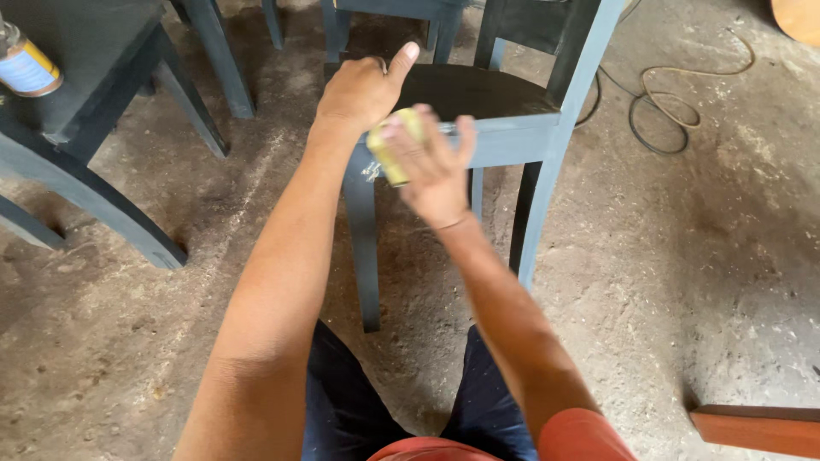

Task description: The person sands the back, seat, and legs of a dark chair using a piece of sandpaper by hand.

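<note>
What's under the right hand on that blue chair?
A yellowish pad pressed by the right hand against the chair seat rail; fingers cover most of it.
</note>
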